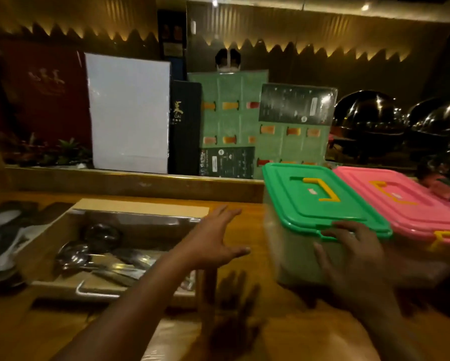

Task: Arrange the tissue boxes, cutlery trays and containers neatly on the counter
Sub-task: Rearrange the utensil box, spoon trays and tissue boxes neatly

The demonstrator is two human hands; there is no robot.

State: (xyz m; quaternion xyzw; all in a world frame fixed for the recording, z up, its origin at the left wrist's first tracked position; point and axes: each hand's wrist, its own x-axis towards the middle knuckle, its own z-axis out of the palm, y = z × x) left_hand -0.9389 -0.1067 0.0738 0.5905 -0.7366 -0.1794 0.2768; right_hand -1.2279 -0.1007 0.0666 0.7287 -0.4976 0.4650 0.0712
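A clear container with a green lid (315,199) and a yellow handle stands on the wooden counter (244,303) at the right. Touching its right side is a matching container with a pink lid (401,201). My right hand (349,246) lies on the green-lidded container's near side, fingers spread over the lid's front latch. My left hand (216,241) hovers open between that container and a wooden cutlery tray (52,235), which holds ladles and other steel utensils. No tissue box is in sight.
Menus and a white board (129,115) lean upright on the raised ledge behind the counter. Dark dishes (2,230) sit at the far left. Steel chafing domes (367,121) stand beyond the ledge at the right.
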